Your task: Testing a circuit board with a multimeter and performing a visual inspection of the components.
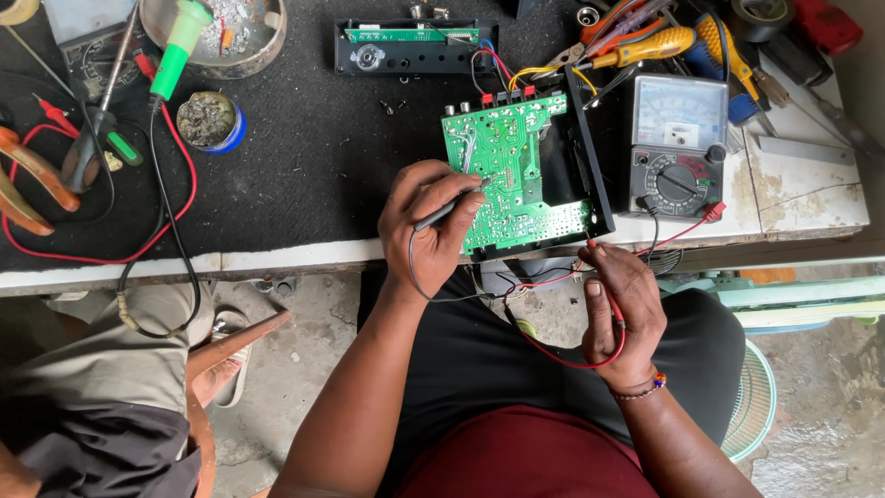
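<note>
A green circuit board [513, 161] lies tilted in a black case [590, 157] at the bench's front edge. My left hand [426, 221] grips a black test probe [450, 207] like a pen, its tip touching the board's left-middle area. My right hand [619, 309] holds a red test probe [610, 300] just below the board's lower right corner, off the bench. Red and black leads run from both probes up to an analogue multimeter [676, 148] standing to the right of the case.
A black front panel [415, 46] lies behind the board. Pliers and screwdrivers [645, 46] are piled at the back right. A green-handled soldering iron [175, 51], a flux tin [209, 120] and red cables sit left. Another person's leg [111, 369] is at lower left; a fan [751, 397] stands right.
</note>
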